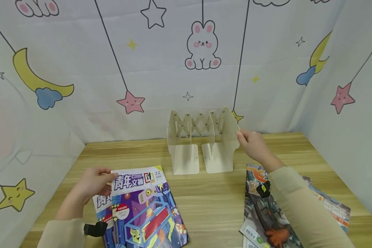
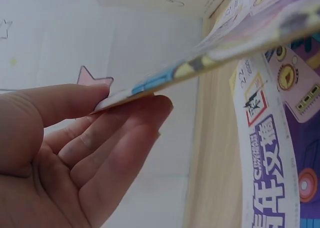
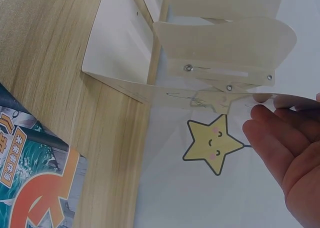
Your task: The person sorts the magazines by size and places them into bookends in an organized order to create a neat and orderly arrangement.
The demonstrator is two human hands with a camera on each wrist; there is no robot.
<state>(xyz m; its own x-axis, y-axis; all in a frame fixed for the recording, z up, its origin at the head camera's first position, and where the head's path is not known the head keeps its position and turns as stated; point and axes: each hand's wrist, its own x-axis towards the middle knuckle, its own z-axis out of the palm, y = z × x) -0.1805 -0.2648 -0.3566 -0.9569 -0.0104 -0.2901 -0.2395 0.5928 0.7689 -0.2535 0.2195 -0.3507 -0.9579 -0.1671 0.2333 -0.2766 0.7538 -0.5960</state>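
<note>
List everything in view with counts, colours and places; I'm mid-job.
Purple magazines: two, purple, overlapping, front left
Dark magazine: one, dark with orange lettering, front right
Other magazines: count unclear, blue and white parts visible, partly under it
Book rack: one, cream, back centre
Table: one, wood-coloured, underneath
Backdrop: white, cartoon-printed, behind
Wrist devices: two, mainly black, one per wrist
Sleeves: two, cream, both arms
Left hand: one, pinching a purple magazine
Right hand: one, gripping rack's right panel
</note>
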